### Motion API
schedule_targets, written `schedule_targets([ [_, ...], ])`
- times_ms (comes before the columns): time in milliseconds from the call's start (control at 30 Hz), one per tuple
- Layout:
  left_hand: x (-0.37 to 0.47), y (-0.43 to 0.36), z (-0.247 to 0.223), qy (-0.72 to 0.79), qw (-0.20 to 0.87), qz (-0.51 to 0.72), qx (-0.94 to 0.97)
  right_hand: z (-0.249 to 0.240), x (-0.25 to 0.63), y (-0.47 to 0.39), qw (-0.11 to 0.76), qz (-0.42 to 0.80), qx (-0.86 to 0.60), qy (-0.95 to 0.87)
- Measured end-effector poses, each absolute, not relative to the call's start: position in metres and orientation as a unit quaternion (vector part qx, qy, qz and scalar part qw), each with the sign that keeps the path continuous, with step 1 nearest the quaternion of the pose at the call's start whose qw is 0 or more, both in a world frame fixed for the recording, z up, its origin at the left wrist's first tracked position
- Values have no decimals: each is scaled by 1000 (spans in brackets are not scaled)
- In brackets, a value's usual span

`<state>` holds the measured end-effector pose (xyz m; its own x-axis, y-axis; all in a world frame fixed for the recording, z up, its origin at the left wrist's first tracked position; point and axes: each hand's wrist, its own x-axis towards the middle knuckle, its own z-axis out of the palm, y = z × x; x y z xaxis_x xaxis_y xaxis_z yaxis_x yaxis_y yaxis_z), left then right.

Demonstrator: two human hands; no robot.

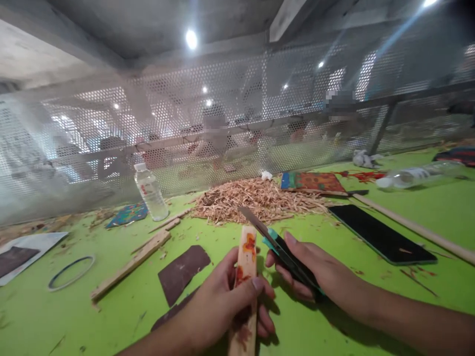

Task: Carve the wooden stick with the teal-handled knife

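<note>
My left hand (237,296) is wrapped round a flat wooden strip (249,249) that points away from me. Red and orange painted patches mark the strip's upper face, and my thumb lies across it. In my right hand (315,267) is a black and teal utility knife (287,254), its blade out and slanting up to the left. The blade is just beyond and beside the strip's far end; whether they touch I cannot tell. Below my left wrist lies a piece of brown sandpaper (183,272), with another partly hidden under the forearm.
A heap of wood shavings (256,198) lies ahead on the green table (122,316). To the right are a phone (382,232), a wooden rod (415,225) and a lying bottle (423,174). A standing bottle (151,193), a notched wooden piece (133,259) and a ring (71,273) are left.
</note>
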<state>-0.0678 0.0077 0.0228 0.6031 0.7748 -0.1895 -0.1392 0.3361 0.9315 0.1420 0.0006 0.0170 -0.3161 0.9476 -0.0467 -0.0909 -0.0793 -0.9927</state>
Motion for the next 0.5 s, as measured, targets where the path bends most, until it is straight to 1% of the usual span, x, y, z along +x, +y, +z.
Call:
schedule_targets([
  [133,-71,5,21,303,765,314,474,20,142,-1,422,596,-420,-539],
  [400,-73,7,20,330,751,306,483,19,144,-2,402,570,-434,-570],
  [500,-71,6,23,337,741,310,491,22,148,-3,402,504,-447,-620],
])
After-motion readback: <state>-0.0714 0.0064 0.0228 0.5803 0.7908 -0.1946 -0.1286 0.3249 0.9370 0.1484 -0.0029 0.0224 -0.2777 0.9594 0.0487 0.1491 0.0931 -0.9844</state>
